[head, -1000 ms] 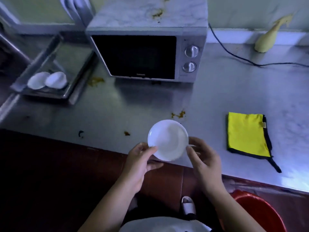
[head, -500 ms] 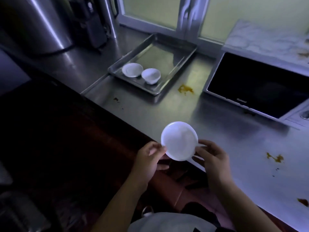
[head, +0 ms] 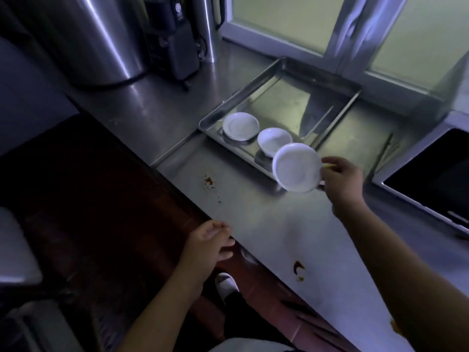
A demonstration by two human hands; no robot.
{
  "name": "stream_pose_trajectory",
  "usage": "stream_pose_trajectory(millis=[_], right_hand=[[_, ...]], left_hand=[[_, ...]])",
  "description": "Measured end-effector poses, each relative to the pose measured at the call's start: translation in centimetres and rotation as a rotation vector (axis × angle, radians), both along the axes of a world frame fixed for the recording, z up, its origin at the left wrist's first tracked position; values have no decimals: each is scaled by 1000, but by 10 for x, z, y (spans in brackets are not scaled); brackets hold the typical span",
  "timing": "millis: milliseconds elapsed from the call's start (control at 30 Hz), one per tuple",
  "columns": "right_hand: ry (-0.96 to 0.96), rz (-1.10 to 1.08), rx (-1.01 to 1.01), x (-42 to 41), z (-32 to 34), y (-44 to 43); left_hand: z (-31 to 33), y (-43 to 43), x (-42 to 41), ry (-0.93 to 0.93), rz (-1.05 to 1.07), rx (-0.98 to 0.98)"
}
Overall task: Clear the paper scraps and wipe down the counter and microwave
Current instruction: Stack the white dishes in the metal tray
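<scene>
My right hand (head: 341, 180) pinches the rim of a small white dish (head: 297, 167), tilted, over the near edge of a steel tray (head: 330, 72). Two more white dishes (head: 241, 125) (head: 274, 138) lie in the tray's near corner. My left hand (head: 209, 243) hangs by the counter's front edge with fingers loosely curled, holding nothing. The steel counter (head: 279, 224) carries brown-orange stains (head: 209, 182) (head: 299, 269). The microwave (head: 436, 174) shows its dark door at the right edge.
Large steel urns (head: 96, 39) and a black appliance (head: 175, 41) stand at the back left. A window frame (head: 342, 29) runs behind the tray. A dark red cabinet front (head: 114, 199) drops below the counter's edge.
My left hand has let go of the dish and dropped to the counter's edge. My right hand has carried the dish forward to the tray. The view has turned left.
</scene>
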State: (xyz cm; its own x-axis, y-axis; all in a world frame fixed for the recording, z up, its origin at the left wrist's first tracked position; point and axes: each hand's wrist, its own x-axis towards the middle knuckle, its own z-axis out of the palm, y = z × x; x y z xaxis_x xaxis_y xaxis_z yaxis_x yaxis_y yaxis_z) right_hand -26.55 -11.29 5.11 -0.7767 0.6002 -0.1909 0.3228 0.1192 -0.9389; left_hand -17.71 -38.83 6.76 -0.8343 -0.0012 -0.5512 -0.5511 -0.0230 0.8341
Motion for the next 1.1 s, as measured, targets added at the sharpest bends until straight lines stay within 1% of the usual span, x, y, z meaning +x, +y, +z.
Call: stream_pose_trajectory(millis=[67,167,233,333,400,467,533,600,667,700,767,867,933,967,1000,1033,1100], right_hand=[[-43,38,46,-55,-5,-2],[-130,94,176,-126,-12,-3],[-172,102,238,-162,-20,1],[-239,143,273,-198,-38,2],[-337,221,374,-213,-49,4],[-437,302,531,-223,-55,6],[-448,395,581,-233,-57,4],[-448,615,578,-239,-57,-3],[-552,826,667,-238,-64,-12],[-589,878,732,-236,-68,-15],[-582,871,826,-234,-78,-19],[-566,831,867,-234,-82,-24],[-559,806,837,-231,-79,-24],[-536,772,785,-228,-75,-23],[-492,715,692,-224,-68,-22],[-427,643,540,-219,-58,-21],[-253,523,95,-201,-29,-22]], left_hand=[[-4,-8,-24,-17,-18,-59],[-14,-22,-48,-29,-54,-146],[-20,-28,-61,-45,-70,-180],[-27,-29,-79,-78,-76,-210],[-26,-31,-90,-77,-73,-216],[-24,-36,-100,-72,-58,-223],[-21,-43,-110,-67,-40,-245],[-19,-48,-119,-64,-27,-265],[-19,-50,-127,-67,-25,-273],[-20,-49,-130,-67,-35,-277],[-23,-46,-135,-66,-60,-286],[-30,-41,-139,-88,-109,-288],[-32,-37,-142,-94,-148,-282],[-32,-34,-145,-80,-160,-280],[-31,-31,-149,-50,-165,-278],[-29,-27,-155,-9,-166,-273],[-22,-18,-168,93,-175,-246]])
